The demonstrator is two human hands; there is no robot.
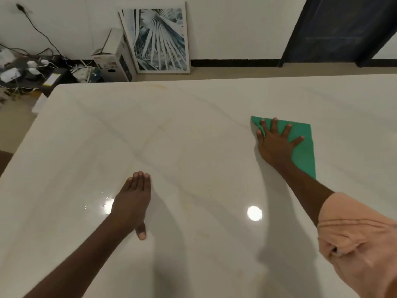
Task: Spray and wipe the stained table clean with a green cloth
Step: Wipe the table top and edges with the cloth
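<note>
Green folded cloth [300, 145] lies flat toward the right side of the glossy white marble tabletop [193, 130], pinned under the right hand [277, 143], fingers splayed straight, its grip apart. Left hand [133, 203] rests flat near the tabletop's near edge, fingers straight, holding nothing.

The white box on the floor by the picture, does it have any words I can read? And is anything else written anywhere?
White box: red and dark printing on its side, too blurred to read.
Framed picture: only palm leaves, no words.
Table, green cloth: no writing.
</note>
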